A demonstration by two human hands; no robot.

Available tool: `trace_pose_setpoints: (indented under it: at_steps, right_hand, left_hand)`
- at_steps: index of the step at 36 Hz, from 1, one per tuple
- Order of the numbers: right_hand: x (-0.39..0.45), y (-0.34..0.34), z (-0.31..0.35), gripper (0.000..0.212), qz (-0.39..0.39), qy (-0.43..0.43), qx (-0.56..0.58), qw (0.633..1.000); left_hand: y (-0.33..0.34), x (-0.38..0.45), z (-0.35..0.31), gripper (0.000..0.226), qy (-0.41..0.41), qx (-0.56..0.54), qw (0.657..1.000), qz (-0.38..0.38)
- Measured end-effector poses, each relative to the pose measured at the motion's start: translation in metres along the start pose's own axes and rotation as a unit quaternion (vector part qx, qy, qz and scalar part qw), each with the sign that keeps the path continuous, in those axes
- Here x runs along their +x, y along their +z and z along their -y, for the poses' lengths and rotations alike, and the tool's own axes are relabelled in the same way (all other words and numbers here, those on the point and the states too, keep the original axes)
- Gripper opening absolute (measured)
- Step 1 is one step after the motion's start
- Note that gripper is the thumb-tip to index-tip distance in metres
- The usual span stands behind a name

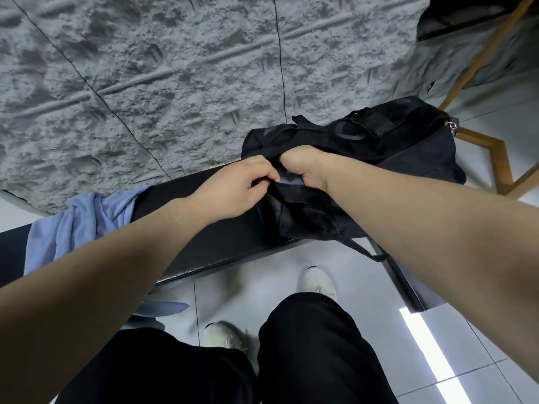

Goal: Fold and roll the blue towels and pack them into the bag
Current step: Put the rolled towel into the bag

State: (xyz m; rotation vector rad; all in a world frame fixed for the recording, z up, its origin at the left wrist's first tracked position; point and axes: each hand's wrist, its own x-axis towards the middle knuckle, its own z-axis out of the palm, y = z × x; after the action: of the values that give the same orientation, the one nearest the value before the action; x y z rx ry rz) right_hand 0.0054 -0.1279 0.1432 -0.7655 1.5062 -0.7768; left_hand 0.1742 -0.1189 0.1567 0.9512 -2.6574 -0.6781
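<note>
Towel fabric, a blue patch, is showing in the gap between both hands at the mouth of the black bag. The right hand is reaching into the opening with its fingers curled and hidden under the upper lip, so whether it is gripping the towel or the bag cloth cannot be told. The left hand is pinching the near edge of the opening, holding it apart. Judged from this, one towel is being pushed in. The bag is lying on a dark bench, long axis running away to the right. A second blue towel, unfolded and crumpled, is draping over the bench well to the left of both hands; the left hand is nearer to it. A wooden frame is standing behind the bag.
</note>
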Motion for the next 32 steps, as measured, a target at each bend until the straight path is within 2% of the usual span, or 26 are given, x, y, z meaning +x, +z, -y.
trace_pose_setpoints:
  at_steps: [3, 6, 8, 12, 15, 17, 21, 24, 27, 32]
  right_hand:
    - [0.001, -0.003, 0.002, 0.024, -0.025, 0.001, 0.062, 0.998]
    - [0.0, -0.002, -0.001, 0.022, -0.06, 0.005, 0.061, 0.996]
    - [-0.006, 0.001, -0.005, 0.022, -0.048, 0.003, 0.038, 0.998]
    - [-0.014, 0.007, 0.001, 0.025, -0.017, -0.011, -0.103, 0.995]
    - [-0.018, 0.005, 0.007, 0.035, 0.005, -0.016, -0.25, 0.968]
    - [-0.02, 0.003, 0.008, 0.036, -0.001, -0.014, -0.289, 0.957]
    - [-0.023, 0.001, 0.005, 0.036, -0.016, -0.036, -0.256, 0.966]
    - [-0.026, 0.003, 0.0, 0.035, 0.007, -0.033, -0.288, 0.957]
    - [-0.028, 0.003, -0.005, 0.035, 0.004, -0.012, -0.314, 0.949]
    - [-0.035, -0.005, 0.0, 0.033, -0.001, 0.007, -0.28, 0.96]
  left_hand:
    - [0.001, 0.001, 0.001, 0.02, 0.001, -0.005, 1.0, -0.011]
    - [0.002, 0.002, 0.0, 0.021, -0.004, -0.002, 1.0, -0.01]
    - [0.004, 0.001, -0.002, 0.022, -0.002, 0.001, 1.0, -0.006]
    - [0.004, -0.001, -0.005, 0.02, -0.003, 0.025, 1.0, -0.012]
    - [0.005, -0.002, -0.005, 0.02, 0.001, 0.027, 0.999, -0.032]
    - [0.006, -0.003, -0.004, 0.019, 0.005, 0.009, 0.999, -0.041]
    - [0.006, -0.003, -0.008, 0.021, 0.0, -0.044, 0.997, -0.062]
    - [0.008, -0.006, -0.007, 0.022, 0.003, -0.038, 0.998, -0.051]
    - [0.008, -0.008, -0.004, 0.023, -0.011, 0.001, 1.0, -0.013]
    - [0.008, -0.008, -0.011, 0.042, -0.024, 0.114, 0.993, 0.034]
